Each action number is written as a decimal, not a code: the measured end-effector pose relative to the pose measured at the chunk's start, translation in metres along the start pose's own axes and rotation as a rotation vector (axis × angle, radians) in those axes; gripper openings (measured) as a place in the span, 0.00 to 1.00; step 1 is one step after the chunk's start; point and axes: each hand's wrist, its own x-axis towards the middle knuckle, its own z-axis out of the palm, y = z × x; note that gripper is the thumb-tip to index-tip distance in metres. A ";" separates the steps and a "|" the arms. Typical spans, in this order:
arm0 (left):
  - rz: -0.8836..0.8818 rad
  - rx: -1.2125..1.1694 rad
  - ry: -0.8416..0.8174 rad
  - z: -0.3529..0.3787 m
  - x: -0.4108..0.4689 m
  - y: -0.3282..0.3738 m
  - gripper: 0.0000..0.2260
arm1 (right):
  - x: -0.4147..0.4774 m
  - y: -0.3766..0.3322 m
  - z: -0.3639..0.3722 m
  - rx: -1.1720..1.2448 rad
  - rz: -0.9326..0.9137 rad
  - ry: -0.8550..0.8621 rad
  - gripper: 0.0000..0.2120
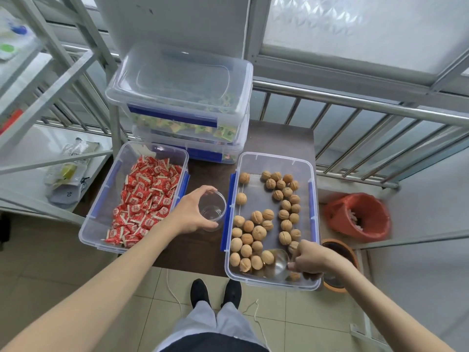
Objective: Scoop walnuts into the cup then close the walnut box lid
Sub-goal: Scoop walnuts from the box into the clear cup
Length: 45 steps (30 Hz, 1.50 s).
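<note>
head view is showing the left hand (191, 214) gripping the empty clear plastic cup (212, 208) on the dark surface (279, 138), while the right hand (308, 257) is holding a clear plastic scoop (278, 260) among round tan walnuts (258, 232) in the open clear walnut box (275, 158); round nuts are likely rolling off the shallow scoop in transfer.

Single head-worn wide-angle view. It looks steeply down and forward, close over the surface (200, 252) and floor (299, 326).
</note>
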 end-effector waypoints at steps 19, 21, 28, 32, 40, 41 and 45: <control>-0.066 -0.066 0.067 0.007 -0.002 0.002 0.37 | 0.073 -0.061 0.052 1.274 -0.063 0.361 0.06; -0.063 -0.093 0.087 0.010 -0.004 0.001 0.37 | 0.083 -0.069 0.050 1.351 -0.062 0.419 0.07; -0.076 -0.141 0.146 0.018 -0.009 0.001 0.39 | 0.086 -0.076 0.065 1.448 -0.044 0.501 0.06; -0.109 -0.187 0.159 0.020 -0.011 0.002 0.39 | 0.076 -0.063 0.065 1.395 -0.127 0.546 0.07; -0.131 -0.194 0.159 0.019 -0.010 0.002 0.39 | 0.065 -0.042 0.053 1.431 -0.256 0.597 0.05; -0.133 -0.189 0.159 0.019 -0.010 0.002 0.39 | 0.065 -0.041 0.051 1.433 -0.263 0.594 0.04; -0.136 -0.169 0.173 0.020 -0.012 0.005 0.40 | 0.063 -0.037 0.050 1.425 -0.297 0.557 0.04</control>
